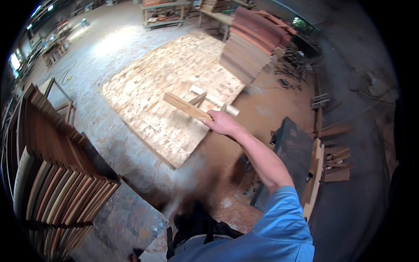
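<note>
Right hand (222, 123) pinching the wooden bar (185, 105), long end jutting leftward of it, slack fingers could tip it; left hand (132, 256), can't tell!

- A straight, tan wooden board (185, 106), flat-sided and with its left end cut off square, is gripped at its lower-right end near the center of the frame.
- The board slants from upper left down to lower right, its left end free; its grain shows faintly along the visible face.
- A paler, nearly white bar (212, 100) runs on a similar slant just beyond it, slightly to the right of center.
- A short wooden crosspiece (198, 99) angles between the two, while a small wooden stub (223, 107) rises beside the pale bar's right half; whether the pieces are joined cannot be told.
</note>
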